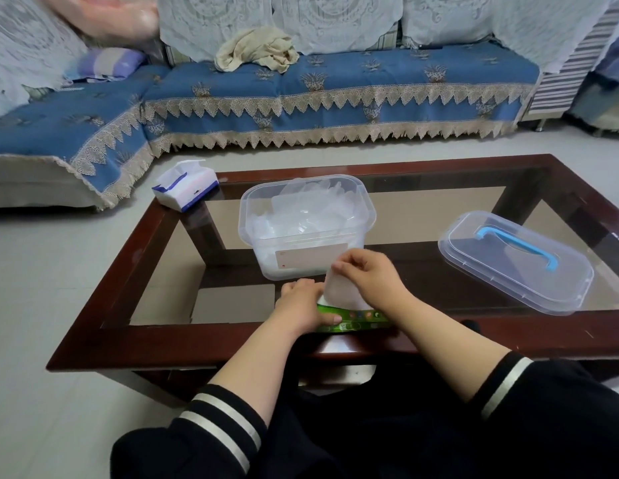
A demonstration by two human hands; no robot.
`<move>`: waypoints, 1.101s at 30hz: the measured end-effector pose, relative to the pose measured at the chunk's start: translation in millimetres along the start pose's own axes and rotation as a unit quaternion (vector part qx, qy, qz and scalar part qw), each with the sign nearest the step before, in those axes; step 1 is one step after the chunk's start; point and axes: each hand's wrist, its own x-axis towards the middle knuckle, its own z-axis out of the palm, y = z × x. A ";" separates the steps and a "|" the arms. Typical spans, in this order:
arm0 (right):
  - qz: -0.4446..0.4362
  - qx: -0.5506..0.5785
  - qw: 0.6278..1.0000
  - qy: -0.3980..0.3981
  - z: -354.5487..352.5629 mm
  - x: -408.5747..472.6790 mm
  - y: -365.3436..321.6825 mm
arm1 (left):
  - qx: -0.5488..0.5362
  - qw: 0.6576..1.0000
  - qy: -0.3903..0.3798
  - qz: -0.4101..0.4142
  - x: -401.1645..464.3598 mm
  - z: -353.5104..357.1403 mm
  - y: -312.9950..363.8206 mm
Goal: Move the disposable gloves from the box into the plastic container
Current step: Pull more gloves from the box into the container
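A green glove box (356,321) lies at the near edge of the table. My left hand (303,302) holds its left end, fingers curled over it. Just above the box, my right hand (368,276) pinches a whitish, translucent glove (341,293) that stands partly out of the box's top. Directly behind the hands stands the open clear plastic container (306,224), which holds several crumpled translucent gloves. The glove in my fingers hides the box's opening.
The container's clear lid (515,261) with a blue handle lies on the glass table (422,209) to the right. A white and blue tissue pack (185,184) sits at the far left corner. A blue-covered sofa (301,98) runs behind the table.
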 end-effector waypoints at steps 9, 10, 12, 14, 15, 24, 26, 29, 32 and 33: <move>-0.152 0.226 0.958 0.092 -53.9 24.4 -87.7 | 0.076 0.997 0.015 0.007 -11.4 -4.3 0.8; -0.162 0.216 0.958 0.095 -57.9 30.4 -95.4 | 0.083 0.996 0.015 0.009 -11.5 -4.2 1.3; -0.193 0.171 0.961 0.102 -64.0 44.5 -106.5 | 0.089 0.996 0.010 0.015 -12.5 -1.3 1.9; -0.234 0.094 0.962 0.108 -64.6 65.2 -115.7 | 0.087 0.996 0.011 0.022 -12.9 -1.8 2.5; -0.245 0.041 0.962 0.115 -62.1 77.5 -119.4 | 0.084 0.996 0.014 0.025 -11.4 -2.9 1.9; -0.248 -0.366 0.896 0.028 -12.0 156.3 -71.3 | 0.053 0.998 0.002 0.027 -6.3 -4.6 -5.3; -0.225 -0.384 0.895 -0.023 -4.3 159.4 -56.2 | 0.049 0.998 0.001 0.027 -5.4 -2.9 -5.9; -0.197 -0.450 0.868 -0.072 5.0 164.8 -39.7 | 0.050 0.998 -0.001 0.026 -2.2 -2.4 -7.6; -0.160 -0.461 0.864 -0.126 7.0 169.1 -34.8 | 0.053 0.998 0.002 0.036 -2.5 -4.4 -6.1; -0.146 -0.464 0.861 -0.149 10.0 172.0 -32.8 | 0.053 0.998 0.002 0.036 -2.0 -4.4 -7.0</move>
